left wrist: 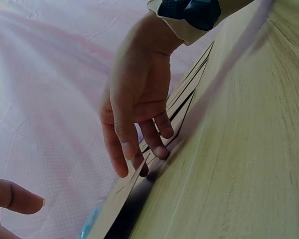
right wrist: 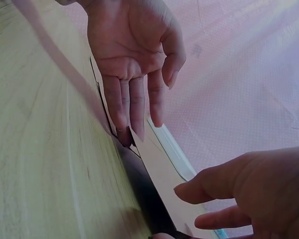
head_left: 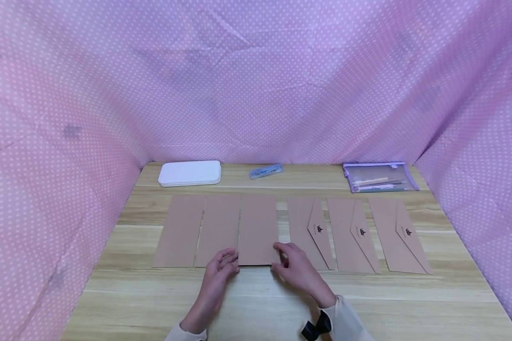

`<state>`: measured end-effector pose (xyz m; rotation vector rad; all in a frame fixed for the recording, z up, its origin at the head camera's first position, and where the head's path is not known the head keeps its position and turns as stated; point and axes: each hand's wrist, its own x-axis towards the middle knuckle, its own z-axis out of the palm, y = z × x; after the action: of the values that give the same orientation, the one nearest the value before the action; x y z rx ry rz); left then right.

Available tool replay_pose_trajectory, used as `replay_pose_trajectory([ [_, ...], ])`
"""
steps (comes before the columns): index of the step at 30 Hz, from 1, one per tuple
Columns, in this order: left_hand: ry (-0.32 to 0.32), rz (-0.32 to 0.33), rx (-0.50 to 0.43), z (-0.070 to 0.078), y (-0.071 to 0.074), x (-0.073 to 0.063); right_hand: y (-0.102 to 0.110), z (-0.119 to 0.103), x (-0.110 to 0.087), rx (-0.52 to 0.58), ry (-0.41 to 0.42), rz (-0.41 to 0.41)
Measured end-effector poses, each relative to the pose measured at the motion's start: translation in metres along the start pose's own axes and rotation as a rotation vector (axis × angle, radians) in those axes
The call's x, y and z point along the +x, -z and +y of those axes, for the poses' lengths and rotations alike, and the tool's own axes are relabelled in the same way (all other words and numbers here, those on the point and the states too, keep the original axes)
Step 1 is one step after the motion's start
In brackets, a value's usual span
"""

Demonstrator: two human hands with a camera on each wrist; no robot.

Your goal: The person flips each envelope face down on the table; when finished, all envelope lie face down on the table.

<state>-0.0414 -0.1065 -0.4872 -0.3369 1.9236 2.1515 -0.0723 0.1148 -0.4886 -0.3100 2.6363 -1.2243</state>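
Observation:
A plain brown envelope (head_left: 258, 229), flap side hidden, lies between my hands with its near edge lifted a little and a dark shadow beneath. My left hand (head_left: 219, 273) is at its near left corner, the fingers fairly straight and touching the edge in the right wrist view. At the near right corner is my right hand (head_left: 297, 267), thumb and forefinger apart beside the paper; the left wrist view shows its fingers (left wrist: 120, 122) hanging loosely. Two more plain envelopes (head_left: 216, 227) lie to the left. On the right are three envelopes (head_left: 300, 227) with pointed flaps and crown prints.
Along the back of the wooden table (head_left: 247, 308) are a white flat case (head_left: 189, 173), a small blue item in clear packaging (head_left: 266, 171) and a purple-edged mesh pouch (head_left: 379, 177) with pens. Pink dotted cloth (head_left: 247, 94) hangs round the back and sides.

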Motion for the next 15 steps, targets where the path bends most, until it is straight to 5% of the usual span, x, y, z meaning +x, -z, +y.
replay_pose_trajectory([
  [15,-0.036,-0.046,0.13,0.0042,0.0007,-0.0077,-0.0015,-0.0005,0.0009,0.002,-0.019,0.004],
])
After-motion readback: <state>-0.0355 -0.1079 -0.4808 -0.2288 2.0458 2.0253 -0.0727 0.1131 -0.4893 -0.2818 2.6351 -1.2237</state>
